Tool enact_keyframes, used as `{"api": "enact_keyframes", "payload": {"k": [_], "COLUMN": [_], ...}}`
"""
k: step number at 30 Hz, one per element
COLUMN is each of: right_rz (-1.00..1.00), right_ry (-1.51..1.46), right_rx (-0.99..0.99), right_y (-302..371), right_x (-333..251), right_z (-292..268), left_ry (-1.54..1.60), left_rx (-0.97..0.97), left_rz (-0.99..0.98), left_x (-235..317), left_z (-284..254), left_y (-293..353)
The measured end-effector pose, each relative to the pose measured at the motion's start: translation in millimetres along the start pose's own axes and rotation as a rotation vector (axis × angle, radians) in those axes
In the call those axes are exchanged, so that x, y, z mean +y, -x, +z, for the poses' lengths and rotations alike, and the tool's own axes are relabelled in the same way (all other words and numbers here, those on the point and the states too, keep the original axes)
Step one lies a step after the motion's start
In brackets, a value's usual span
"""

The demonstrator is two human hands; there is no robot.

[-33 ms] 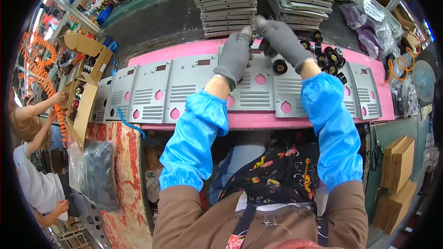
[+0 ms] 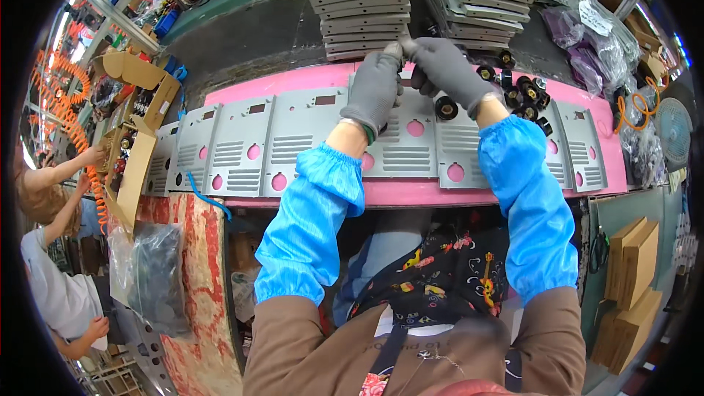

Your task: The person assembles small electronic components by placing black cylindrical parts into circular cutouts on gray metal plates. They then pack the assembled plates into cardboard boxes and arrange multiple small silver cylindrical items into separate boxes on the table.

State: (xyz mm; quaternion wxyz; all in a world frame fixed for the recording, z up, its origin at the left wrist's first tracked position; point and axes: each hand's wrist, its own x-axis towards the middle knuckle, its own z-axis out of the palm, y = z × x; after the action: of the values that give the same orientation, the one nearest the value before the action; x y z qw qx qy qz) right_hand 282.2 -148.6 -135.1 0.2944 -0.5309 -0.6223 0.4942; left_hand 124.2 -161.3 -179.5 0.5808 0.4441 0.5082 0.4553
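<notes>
My left hand (image 2: 373, 90) and my right hand (image 2: 449, 67), both in grey gloves, meet fingertip to fingertip above the row of grey slotted metal panels (image 2: 293, 121). The fingers of each are bent into a pinch. Whatever they hold between them is too small and too covered to name. Just below my right hand, a black round part with a brass-coloured centre (image 2: 446, 108) rests on a panel. More such black parts (image 2: 529, 89) lie in a loose heap to the right of that hand. The panels stand side by side, with round holes that let the pink show through.
Beneath the panels is a pink mat (image 2: 396, 192). Tall stacks of grey panels (image 2: 364, 22) rise just beyond my hands. Plastic bags (image 2: 598, 37) crowd the far right. At left, a person's arm (image 2: 66, 166) reaches to an open cardboard box (image 2: 147, 128). Flat cartons (image 2: 634, 264) sit lower right.
My right hand's fingertips have come slightly down and left, closer to those of my left hand. Everything else looks the same.
</notes>
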Motion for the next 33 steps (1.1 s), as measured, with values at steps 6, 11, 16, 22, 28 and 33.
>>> {"api": "enact_keyframes", "payload": {"k": [6,11,16,22,28,33], "right_rz": [-0.42,-0.427,-0.258,-0.548,-0.043,-0.256], "right_ry": [-0.145,-0.06,-0.176,0.191,-0.22,-0.505], "right_rx": [0.245,0.199,0.227,0.539,0.296,0.414], "right_y": [-32,-47,-36,-26,62,128], "right_x": [35,38,15,26,-8,28], "right_z": [16,10,15,3,12,17], "left_ry": [0.026,-0.017,0.018,0.135,-0.055,-0.4], "left_rx": [0.008,0.028,0.059,-0.075,-0.245,-0.093], "left_rz": [0.043,0.021,-0.014,-0.073,0.234,0.818], "left_x": [10,15,10,16,23,-7], "left_z": [-10,-1,-15,-8,22,54], "left_y": [-9,-7,-14,-12,55,99]}}
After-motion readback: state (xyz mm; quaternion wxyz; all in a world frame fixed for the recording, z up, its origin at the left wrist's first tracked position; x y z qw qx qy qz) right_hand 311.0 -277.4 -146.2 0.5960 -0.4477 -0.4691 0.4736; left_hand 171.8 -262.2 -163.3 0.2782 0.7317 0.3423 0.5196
